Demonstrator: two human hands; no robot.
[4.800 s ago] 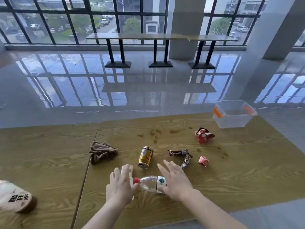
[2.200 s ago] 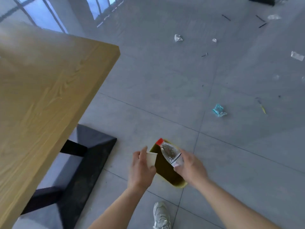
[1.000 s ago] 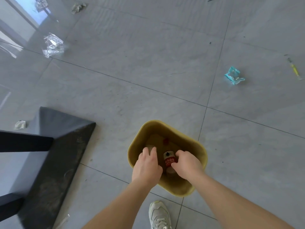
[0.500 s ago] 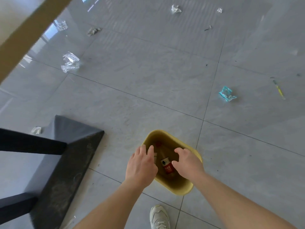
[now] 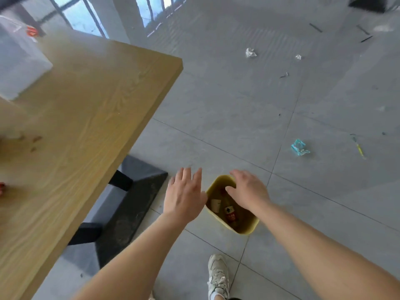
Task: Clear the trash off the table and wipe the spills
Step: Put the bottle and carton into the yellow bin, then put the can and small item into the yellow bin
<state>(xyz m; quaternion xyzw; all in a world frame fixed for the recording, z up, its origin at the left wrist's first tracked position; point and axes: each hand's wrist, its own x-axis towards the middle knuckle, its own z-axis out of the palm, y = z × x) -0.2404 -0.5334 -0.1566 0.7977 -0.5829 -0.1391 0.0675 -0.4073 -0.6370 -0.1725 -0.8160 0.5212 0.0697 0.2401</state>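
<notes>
We hold both hands empty above the yellow bin (image 5: 244, 229) on the floor. The left hand (image 5: 185, 195) hangs just left of the bin's rim with its fingers (image 5: 185, 174) spread straight. The right hand (image 5: 246, 191) is over the bin's mouth, fingers loosely bent and holding nothing. A bottle (image 5: 230, 214) and a pale cup (image 5: 215, 205) lie inside the bin.

To our left, the surface (image 5: 86, 105) carries brown spill spots (image 5: 35, 139). A red scrap (image 5: 1, 187) is cut off by the frame edge, and a clear plastic box (image 5: 19, 61) sits toward the far end. We judge the clearing only partly done and the wiping not yet begun.

The bin is small and light-looking, and our shoe (image 5: 217, 276) stands near it. A careless step as we turn could tip it and spill the bottle out. Trash dropped from table height could miss so narrow a mouth. A broad wipe might smear the spots wider or shove the box off the far edge.
</notes>
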